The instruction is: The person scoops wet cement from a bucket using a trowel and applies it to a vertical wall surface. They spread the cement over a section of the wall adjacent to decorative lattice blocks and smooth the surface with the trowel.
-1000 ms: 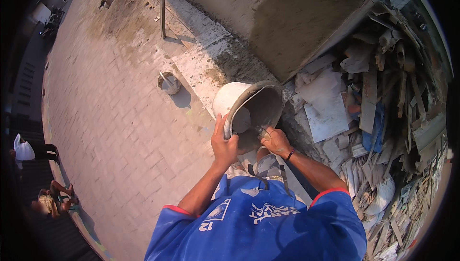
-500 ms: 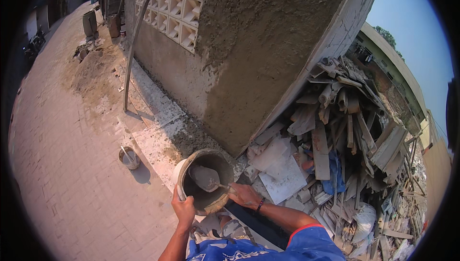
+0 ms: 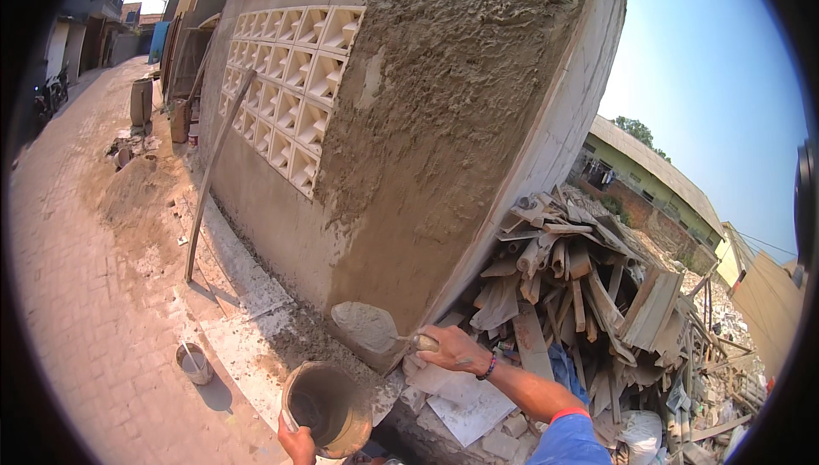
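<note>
My right hand (image 3: 452,350) grips the wooden handle of a trowel (image 3: 363,324), whose blade carries grey mortar just in front of the lower part of a freshly plastered wall (image 3: 444,124); whether it touches the wall I cannot tell. Down at the lower middle, my left hand (image 3: 296,441) holds the rim of a tilted, mortar-crusted bucket (image 3: 341,405). The wall's upper plaster is rough and its lower part smoother, beside a panel of white ventilation blocks (image 3: 281,72).
A long plank (image 3: 213,175) leans on the wall. A small bucket with a stick (image 3: 193,363) stands on the paved lane (image 3: 77,252), below a sand pile (image 3: 132,192). A heap of scrap boards and rubble (image 3: 554,286) fills the right side. Parked motorbikes (image 3: 51,94) line the lane.
My right hand has lifted the trowel out of the bucket and toward the wall. My left hand still holds the bucket. The view has tilted up to show more wall and sky.
</note>
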`<state>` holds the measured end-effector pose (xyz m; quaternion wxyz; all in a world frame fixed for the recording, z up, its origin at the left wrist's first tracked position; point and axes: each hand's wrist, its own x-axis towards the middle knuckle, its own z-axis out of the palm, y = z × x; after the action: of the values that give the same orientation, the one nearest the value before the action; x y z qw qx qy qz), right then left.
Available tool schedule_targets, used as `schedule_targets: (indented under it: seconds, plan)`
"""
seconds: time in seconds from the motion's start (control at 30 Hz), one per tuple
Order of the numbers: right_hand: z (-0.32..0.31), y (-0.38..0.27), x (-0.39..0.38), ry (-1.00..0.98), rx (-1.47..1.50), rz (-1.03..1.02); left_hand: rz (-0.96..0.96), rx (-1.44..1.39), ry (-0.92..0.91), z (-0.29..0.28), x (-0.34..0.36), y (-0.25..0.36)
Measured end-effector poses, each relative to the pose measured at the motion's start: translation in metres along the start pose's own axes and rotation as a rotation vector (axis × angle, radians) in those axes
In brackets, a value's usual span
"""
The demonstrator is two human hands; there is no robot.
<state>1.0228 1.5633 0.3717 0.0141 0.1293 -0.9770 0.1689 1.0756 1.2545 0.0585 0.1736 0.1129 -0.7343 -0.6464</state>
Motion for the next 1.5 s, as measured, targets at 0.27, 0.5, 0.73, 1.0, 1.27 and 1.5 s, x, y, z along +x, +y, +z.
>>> schedule_targets:
  seconds: [0.27,0.5,0.73,1.0,1.27,1.5]
  plan:
    - [-0.197,-0.021,0.075,0.171,-0.143,-0.028,0.223,0.552,-0.065,0.017,-0.005,-0.132]
    - [-0.436,0.004,0.125,0.446,-0.256,-0.366,0.191,0.781,-0.061,0.114,0.018,-0.106]
    - [-0.637,-0.013,0.124,0.615,-0.264,-0.798,0.132,0.899,-0.027,0.186,0.034,-0.085]
    - [-0.773,0.076,0.213,0.903,0.349,-0.582,0.063,0.859,0.064,0.231,0.03,-0.075]
    - [-0.687,0.163,0.196,1.187,0.514,-0.345,-0.273,0.154,0.187,0.22,0.041,0.064]
    - [-0.26,0.196,0.172,0.542,0.683,-0.005,-0.59,-0.206,0.316,0.096,0.016,0.02]
